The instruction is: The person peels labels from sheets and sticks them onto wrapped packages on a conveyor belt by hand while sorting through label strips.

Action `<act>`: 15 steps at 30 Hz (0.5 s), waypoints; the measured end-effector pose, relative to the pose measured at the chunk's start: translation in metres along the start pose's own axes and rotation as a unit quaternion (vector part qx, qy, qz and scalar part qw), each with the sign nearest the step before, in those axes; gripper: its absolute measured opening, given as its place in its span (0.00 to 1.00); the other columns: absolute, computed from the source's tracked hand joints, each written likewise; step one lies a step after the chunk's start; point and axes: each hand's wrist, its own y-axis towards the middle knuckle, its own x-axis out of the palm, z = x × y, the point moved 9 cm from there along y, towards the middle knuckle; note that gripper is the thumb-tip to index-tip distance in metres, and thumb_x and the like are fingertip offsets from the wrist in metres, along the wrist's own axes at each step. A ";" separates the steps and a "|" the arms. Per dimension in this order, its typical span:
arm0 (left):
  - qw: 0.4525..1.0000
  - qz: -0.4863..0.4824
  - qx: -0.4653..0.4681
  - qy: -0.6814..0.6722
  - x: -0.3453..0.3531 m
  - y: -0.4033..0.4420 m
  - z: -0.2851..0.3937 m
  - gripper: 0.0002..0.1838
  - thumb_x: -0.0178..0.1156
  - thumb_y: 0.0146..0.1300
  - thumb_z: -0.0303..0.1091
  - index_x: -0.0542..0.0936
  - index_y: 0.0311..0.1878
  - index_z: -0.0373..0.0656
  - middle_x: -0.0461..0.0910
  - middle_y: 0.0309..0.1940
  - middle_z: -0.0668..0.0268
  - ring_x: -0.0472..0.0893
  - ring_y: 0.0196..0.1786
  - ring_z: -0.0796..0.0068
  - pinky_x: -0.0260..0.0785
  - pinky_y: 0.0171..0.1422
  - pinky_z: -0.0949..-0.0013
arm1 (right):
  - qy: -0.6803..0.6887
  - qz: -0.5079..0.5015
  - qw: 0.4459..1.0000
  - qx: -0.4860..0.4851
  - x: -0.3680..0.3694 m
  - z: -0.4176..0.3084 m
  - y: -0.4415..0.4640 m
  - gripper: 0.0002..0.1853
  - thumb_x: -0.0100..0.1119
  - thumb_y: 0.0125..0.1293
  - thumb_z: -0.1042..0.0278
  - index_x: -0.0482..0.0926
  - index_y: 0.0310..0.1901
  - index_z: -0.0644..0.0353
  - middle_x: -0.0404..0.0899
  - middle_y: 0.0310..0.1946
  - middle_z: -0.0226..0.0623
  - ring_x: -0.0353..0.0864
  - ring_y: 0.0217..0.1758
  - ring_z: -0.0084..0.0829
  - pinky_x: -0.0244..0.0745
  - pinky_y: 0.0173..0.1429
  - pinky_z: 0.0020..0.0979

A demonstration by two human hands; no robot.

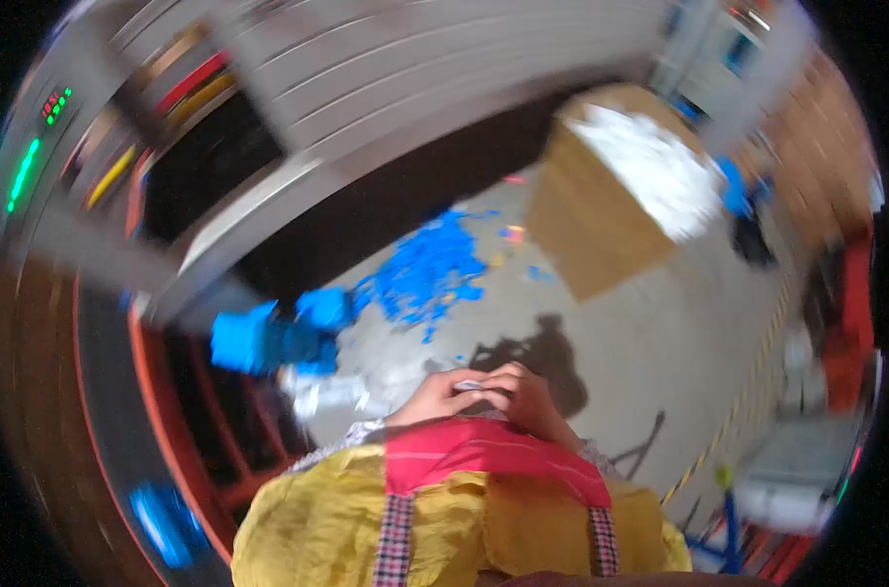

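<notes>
My left hand (437, 399) and my right hand (524, 399) meet in front of my body, with the fingers bent towards each other. Between the fingertips is a small whitish thing (470, 385), too blurred to name. Both hands appear to be closed on it. Below them lie the red bib and yellow cloth (503, 458) that I wear, with checked straps. On the floor beyond my hands, a scattered heap of blue scraps (430, 269) is spread out.
A large brown cardboard box (591, 220) holds a white heap (650, 166). Blue bundles (253, 339) and clear plastic (332, 394) lie at the left, beside an orange-framed conveyor (156, 391). A grey machine (366, 78) stands behind. Yellow-black floor tape (728, 430) runs at the right.
</notes>
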 end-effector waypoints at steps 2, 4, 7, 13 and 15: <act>0.997 -0.061 -0.027 0.036 0.040 0.054 0.001 0.14 0.61 0.62 0.31 0.78 0.49 0.36 0.82 0.40 0.62 0.78 0.43 0.79 0.70 0.47 0.75 | 0.043 0.018 0.991 0.125 -0.045 0.053 -0.035 0.08 0.63 0.55 0.68 0.80 0.36 0.59 0.79 0.36 0.33 0.76 0.41 0.35 0.72 0.44 0.34; 0.992 -0.117 -0.034 0.040 0.092 0.116 0.008 0.13 0.60 0.62 0.31 0.79 0.48 0.36 0.82 0.39 0.64 0.78 0.43 0.80 0.71 0.47 0.75 | 0.062 0.075 0.983 0.158 -0.101 0.097 -0.072 0.08 0.65 0.54 0.68 0.82 0.35 0.60 0.80 0.34 0.37 0.77 0.38 0.35 0.73 0.42 0.31; 0.981 -0.188 -0.042 -0.029 0.187 0.217 0.035 0.10 0.60 0.63 0.29 0.79 0.47 0.37 0.82 0.39 0.66 0.77 0.43 0.82 0.69 0.48 0.75 | 0.085 0.156 0.961 0.211 -0.216 0.160 -0.132 0.08 0.63 0.56 0.70 0.81 0.37 0.61 0.80 0.36 0.37 0.78 0.39 0.32 0.73 0.43 0.29; 0.976 -0.207 0.056 -0.035 0.374 0.420 0.166 0.15 0.57 0.61 0.21 0.75 0.52 0.36 0.77 0.46 0.67 0.76 0.47 0.81 0.70 0.52 0.75 | 0.068 0.414 0.824 0.381 -0.480 0.257 -0.277 0.08 0.57 0.60 0.72 0.80 0.40 0.62 0.80 0.35 0.37 0.79 0.39 0.29 0.73 0.44 0.28; 0.973 -0.197 0.098 -0.070 0.411 0.478 0.204 0.17 0.57 0.60 0.20 0.73 0.54 0.37 0.75 0.48 0.66 0.75 0.49 0.80 0.70 0.52 0.75 | 0.052 0.468 0.788 0.398 -0.534 0.287 -0.314 0.09 0.57 0.60 0.70 0.80 0.40 0.62 0.80 0.34 0.38 0.80 0.38 0.31 0.74 0.43 0.30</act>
